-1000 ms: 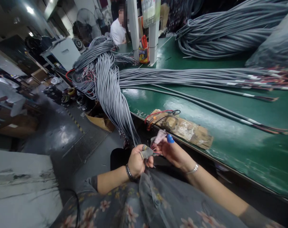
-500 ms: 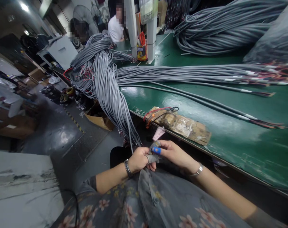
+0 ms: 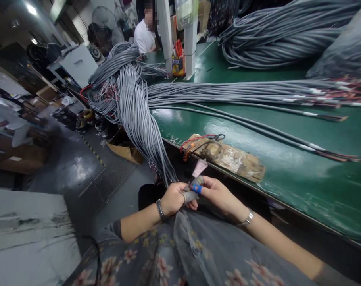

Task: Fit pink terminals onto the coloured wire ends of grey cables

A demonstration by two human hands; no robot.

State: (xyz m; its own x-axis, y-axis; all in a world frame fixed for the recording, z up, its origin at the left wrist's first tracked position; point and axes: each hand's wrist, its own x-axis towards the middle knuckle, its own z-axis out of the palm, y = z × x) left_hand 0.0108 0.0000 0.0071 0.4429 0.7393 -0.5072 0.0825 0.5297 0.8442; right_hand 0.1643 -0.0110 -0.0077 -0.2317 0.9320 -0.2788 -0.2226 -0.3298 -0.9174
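Observation:
My left hand (image 3: pixel 173 197) is closed in a pinch on the end of a grey cable, mostly hidden by the fingers. Close beside it, my right hand (image 3: pixel 217 193) pinches at thin wires (image 3: pixel 189 184) that show faintly between the fingertips. Grey wrapping covers fingers of both hands, and blue tape is around the right thumb. A thick bundle of grey cables (image 3: pixel 135 103) hangs over the table edge down to just beyond my left hand. Just past the fingertips is a small pale pink piece (image 3: pixel 200 168); its fixing cannot be made out.
On the green table (image 3: pixel 293 186) a worn wooden block (image 3: pixel 228 157) with red and black leads lies along the front edge. Grey cables with stripped ends (image 3: pixel 228 93) stretch rightward behind it. A big cable coil (image 3: pixel 281 35) lies at the back. Another person (image 3: pixel 144 35) sits beyond the post.
Both hands stay almost in place, with small shifts of the fingers. Thin wires between the fingertips show a little more now.

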